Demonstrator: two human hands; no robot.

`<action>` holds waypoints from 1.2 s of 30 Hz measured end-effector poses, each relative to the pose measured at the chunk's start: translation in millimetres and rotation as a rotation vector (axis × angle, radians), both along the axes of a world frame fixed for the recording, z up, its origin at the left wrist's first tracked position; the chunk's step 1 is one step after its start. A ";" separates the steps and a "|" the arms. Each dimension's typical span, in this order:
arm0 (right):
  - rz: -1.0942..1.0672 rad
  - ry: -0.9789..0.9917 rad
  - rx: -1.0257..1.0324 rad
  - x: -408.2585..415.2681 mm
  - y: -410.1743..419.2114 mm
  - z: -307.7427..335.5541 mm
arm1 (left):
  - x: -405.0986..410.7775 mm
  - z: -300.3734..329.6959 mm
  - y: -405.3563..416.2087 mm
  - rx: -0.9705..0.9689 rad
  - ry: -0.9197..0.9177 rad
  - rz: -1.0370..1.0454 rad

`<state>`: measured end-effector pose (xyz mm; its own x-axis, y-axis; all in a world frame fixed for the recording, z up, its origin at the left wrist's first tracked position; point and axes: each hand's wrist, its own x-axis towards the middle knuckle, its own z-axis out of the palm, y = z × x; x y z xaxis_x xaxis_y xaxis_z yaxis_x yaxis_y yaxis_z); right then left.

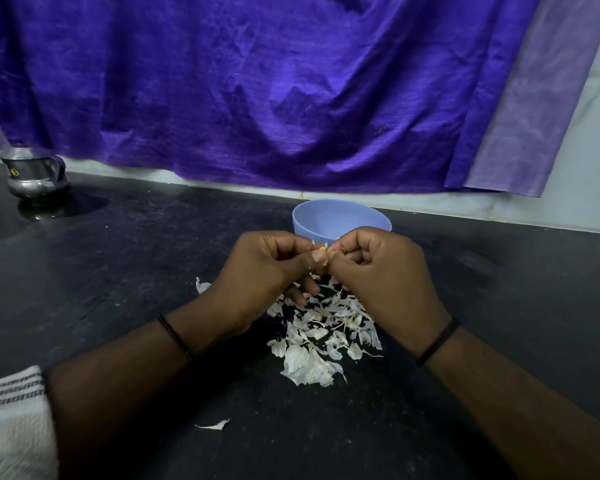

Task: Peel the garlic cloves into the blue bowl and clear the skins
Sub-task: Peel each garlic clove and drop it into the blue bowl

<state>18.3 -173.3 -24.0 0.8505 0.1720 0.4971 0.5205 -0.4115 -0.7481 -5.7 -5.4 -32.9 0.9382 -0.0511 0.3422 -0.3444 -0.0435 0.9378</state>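
While a big purple cloth (257,91) hangs on the wall behind, a person works at a wide black stone counter (118,271) with scratches on it. A round light-blue plastic bowl (329,220) stands at the back of the counter, just behind the hands; what is inside it cannot be seen. A shiny metal pot (35,174) sits far to the left, and a white striped towel (11,417) lies at the near left corner.

A heap of thin white garlic skins (319,341) lies on the counter under the hands, so much of the peeling looks done, but the skins are not cleared yet.

The left hand (260,271) and the right hand (381,275) are both curled, pinching one small pale garlic clove (322,252) between them, just in front of the bowl.
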 end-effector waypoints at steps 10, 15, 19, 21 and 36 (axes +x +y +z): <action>0.039 -0.024 -0.021 -2.7 -0.6 2.6 | 2.8 0.0 2.7 -0.159 0.081 -0.012; 0.081 -0.053 -0.078 -4.9 -2.9 4.1 | 3.6 0.4 4.5 -0.174 0.088 0.020; 0.043 -0.079 -0.106 -5.2 -3.6 3.6 | 4.0 -1.2 3.0 -0.159 0.043 0.097; 0.030 -0.071 -0.080 -5.5 -2.7 3.2 | 4.8 -1.9 3.2 -0.158 0.029 0.122; 0.057 -0.107 0.007 -3.9 1.2 -0.4 | 1.8 0.6 0.6 0.139 -0.182 0.259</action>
<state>14.4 -172.1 -24.4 0.7812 0.2147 0.5862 0.6202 -0.3735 -0.6898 -3.9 -4.8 -32.3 0.8506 0.1229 0.5113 -0.4659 -0.2747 0.8411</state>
